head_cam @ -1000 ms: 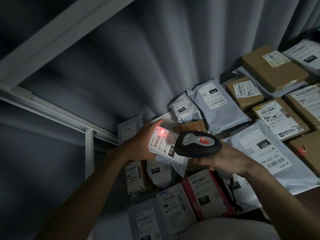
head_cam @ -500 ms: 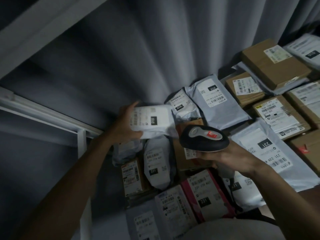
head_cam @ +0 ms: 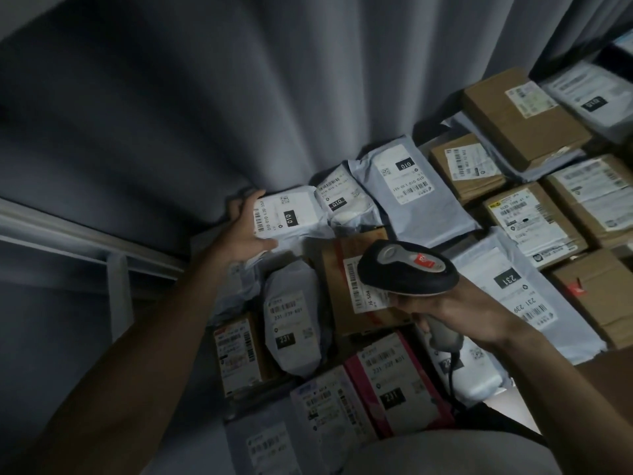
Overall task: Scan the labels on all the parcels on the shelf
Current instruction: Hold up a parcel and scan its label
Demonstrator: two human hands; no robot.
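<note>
Parcels: a dim shelf packed with them, grey and white mailer bags and brown boxes, laid edge to edge from the near left out to the far right.
Small white parcel [head_cam: 291, 216]: far left of the pile, up against the grey curtain [head_cam: 205, 97], label facing up and showing "010".
Left hand [head_cam: 245, 231]: on that parcel's left end, fingers over its far edge, thumb at its near corner; the fingers look only lightly curved, so grip or simple rest, I cannot tell.
Scanner [head_cam: 407, 269]: black head with a grey and red top, hovering over the middle of the pile, nose pointing left.
Right hand [head_cam: 455, 315]: wrapped round the scanner's grey handle from below, fingers curled tight, cable trailing down toward the near edge.
Brown box [head_cam: 346, 289]: right under the scanner's nose, barcode label partly covered by the head.
White bag marked "231" [head_cam: 293, 320]: just left of that box, lying lengthwise.
Pink parcel [head_cam: 397, 382]: nearer, below the scanner, also "231".
Big grey mailer [head_cam: 411, 186]: far side, right of the small parcel, "010" on top.
Shelf frame [head_cam: 116, 289]: white bars at the left edge.
</note>
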